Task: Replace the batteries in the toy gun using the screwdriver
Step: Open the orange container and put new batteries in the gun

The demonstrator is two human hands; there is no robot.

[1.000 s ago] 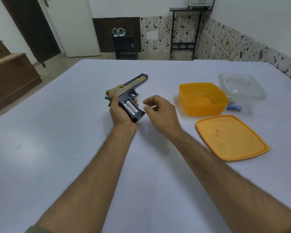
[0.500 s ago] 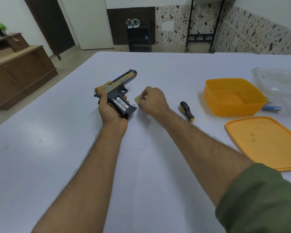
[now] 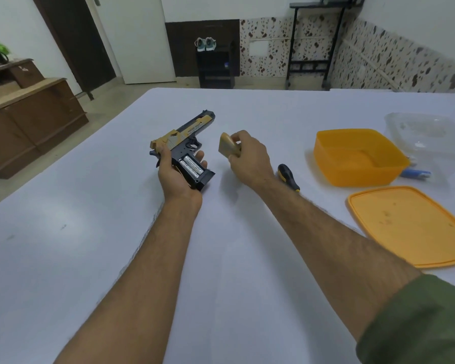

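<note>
Head view showed your left hand (image 3: pixel 177 174) wrapped round the grip of the toy gun (image 3: pixel 185 143), just above the worktop (image 3: pixel 63 258), with the open compartment and its two batteries (image 3: pixel 192 166) facing up. Your right hand (image 3: pixel 247 158) pinched the tan battery cover (image 3: pixel 229 148) beside it. Your right wrist hid part of the screwdriver (image 3: pixel 288 177); the print on the batteries was unreadable. The gun's long axis ran diagonally, muzzle pointing away and rightward.

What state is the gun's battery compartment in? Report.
Open: two batteries lie exposed in the toy gun grip; the right hand holds the cover.
</note>
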